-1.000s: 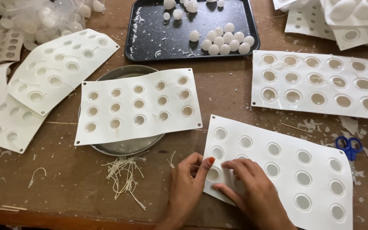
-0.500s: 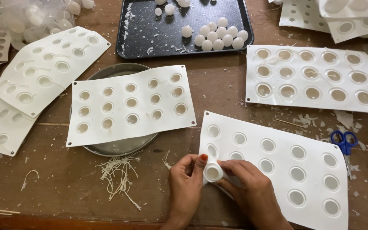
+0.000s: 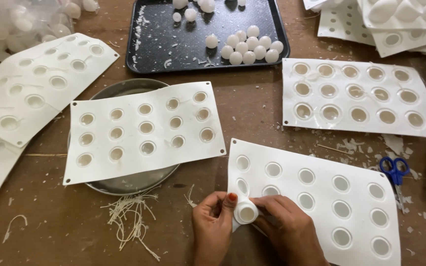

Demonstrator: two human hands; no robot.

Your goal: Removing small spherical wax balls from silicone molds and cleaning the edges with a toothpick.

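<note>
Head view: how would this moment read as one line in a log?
left hand: pinching white mould corner | right hand: pressing same corner | round white piece: bulging from cavity | black tray: holds white balls

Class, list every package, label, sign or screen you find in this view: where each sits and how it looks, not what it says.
Clear plastic bag: top left corner of the table, crumpled, holding pale round pieces.
No labels, signs or screens are in view.
</note>
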